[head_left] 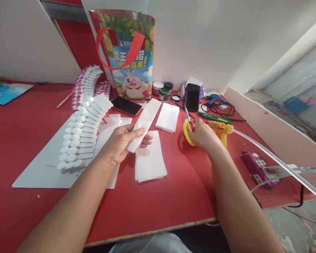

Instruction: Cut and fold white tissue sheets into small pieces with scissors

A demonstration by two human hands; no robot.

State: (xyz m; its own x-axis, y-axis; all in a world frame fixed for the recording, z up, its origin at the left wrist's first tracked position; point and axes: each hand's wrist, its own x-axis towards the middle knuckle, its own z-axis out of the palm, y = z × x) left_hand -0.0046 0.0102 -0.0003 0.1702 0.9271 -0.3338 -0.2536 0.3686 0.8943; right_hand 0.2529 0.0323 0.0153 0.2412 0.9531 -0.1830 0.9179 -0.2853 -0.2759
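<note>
Your left grip (pixel 123 141) pinches a folded white paper strip (pixel 147 117) in front of the printed bag (pixel 133 82). Your right grip (pixel 203 134) grasps yellow-handled scissors (pixel 186 133), right of that bag and nearer you, beside the yellow glue gun (pixel 221 129).
</note>
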